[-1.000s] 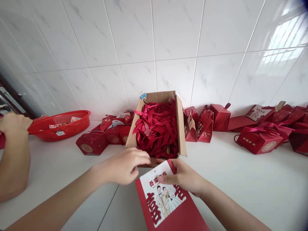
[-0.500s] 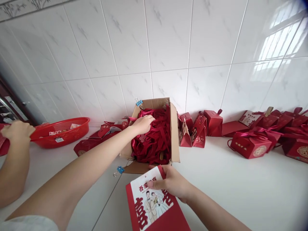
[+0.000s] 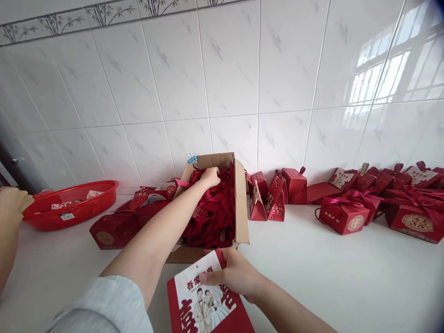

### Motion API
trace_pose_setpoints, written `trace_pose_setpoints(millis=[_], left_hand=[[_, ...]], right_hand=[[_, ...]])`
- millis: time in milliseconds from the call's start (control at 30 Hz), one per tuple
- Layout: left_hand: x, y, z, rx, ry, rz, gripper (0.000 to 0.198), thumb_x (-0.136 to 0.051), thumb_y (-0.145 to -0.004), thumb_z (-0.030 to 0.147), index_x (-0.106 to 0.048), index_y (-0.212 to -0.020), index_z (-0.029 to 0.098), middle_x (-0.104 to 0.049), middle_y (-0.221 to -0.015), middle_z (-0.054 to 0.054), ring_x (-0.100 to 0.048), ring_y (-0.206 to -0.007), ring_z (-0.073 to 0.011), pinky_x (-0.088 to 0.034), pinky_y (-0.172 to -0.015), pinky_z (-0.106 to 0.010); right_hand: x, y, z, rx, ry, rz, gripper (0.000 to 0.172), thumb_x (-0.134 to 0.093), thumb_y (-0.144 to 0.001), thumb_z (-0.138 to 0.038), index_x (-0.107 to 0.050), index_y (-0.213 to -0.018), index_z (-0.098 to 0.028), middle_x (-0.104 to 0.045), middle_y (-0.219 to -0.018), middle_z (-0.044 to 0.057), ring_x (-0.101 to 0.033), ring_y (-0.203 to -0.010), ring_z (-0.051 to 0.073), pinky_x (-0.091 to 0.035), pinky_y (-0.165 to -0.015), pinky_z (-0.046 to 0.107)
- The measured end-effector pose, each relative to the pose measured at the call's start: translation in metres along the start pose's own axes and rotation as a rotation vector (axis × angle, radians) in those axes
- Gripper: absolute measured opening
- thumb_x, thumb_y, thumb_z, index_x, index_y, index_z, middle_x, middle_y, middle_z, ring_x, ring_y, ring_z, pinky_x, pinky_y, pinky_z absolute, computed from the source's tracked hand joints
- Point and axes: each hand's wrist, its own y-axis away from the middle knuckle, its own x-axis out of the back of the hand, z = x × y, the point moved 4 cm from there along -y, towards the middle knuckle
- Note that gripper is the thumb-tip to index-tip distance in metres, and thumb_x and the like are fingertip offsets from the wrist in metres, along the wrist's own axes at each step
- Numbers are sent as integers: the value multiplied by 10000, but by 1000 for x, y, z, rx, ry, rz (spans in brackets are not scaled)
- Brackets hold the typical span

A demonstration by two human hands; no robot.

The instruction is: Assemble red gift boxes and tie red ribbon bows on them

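My left hand point(image 3: 210, 177) reaches into an open cardboard box point(image 3: 242, 203) filled with loose dark-red ribbons point(image 3: 218, 212). Its fingers are curled down onto the ribbons near the back of the box, the fingertips hidden among them. In front of the box, my right hand point(image 3: 239, 275) grips a red wedding gift box point(image 3: 204, 300) by its upper right edge, thumb on the front. This gift box has a white panel with a drawn bride and groom and large red characters; its lower part runs out of view.
At left stand a red plastic basket point(image 3: 65, 222) with small packets and another person's hand point(image 3: 14, 203). Red gift boxes point(image 3: 116, 229) sit beside the cardboard box, and several more point(image 3: 343, 215) line the tiled wall at right. A blue binder clip point(image 3: 192, 159) grips a box flap.
My view has shifted, so the scene sits further left. My left hand has moved toward the back of the box, its fingers more curled. My right hand still holds the gift box.
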Motion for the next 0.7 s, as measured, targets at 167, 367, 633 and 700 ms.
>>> trace_pose_setpoints(millis=[167,367,633,700], left_hand=[[0,15,1,-98,-49,-80,332,-566,-912,324,-553,-1201,162,-584,-1206,-96,-606,-1023,-219,-530,-856,-425],[1,32,11,-212,-79,-104,342,-569,-910,327,-550,-1205,153,-583,-1206,-97,-604,-1029,-224,-527,-861,-436],[-12,30,26,-138,-45,-82,340,-567,-911,329,-553,-1200,152,-588,-1197,-96,-608,-1019,-221,-530,-854,-431],[-15,29,29,-103,-7,-63,340,-567,-911,328,-552,-1201,153,-587,-1198,-96,-608,-1018,-220,-531,-853,-431]], right_hand=[[2,-1,0,3,-2,6,497,-915,-350,-328,-691,-741,-118,-704,-737,63,-623,-666,171,-491,-698,328],[1,3,-3,7,14,-14,494,-912,-376,-352,-694,-753,-120,-703,-775,62,-627,-683,168,-491,-739,344],[1,3,-3,12,21,-4,505,-915,-340,-362,-701,-729,-121,-685,-659,38,-627,-643,174,-497,-673,324],[1,2,-3,18,33,-7,506,-913,-347,-375,-703,-731,-120,-684,-657,38,-624,-634,169,-499,-666,320]])
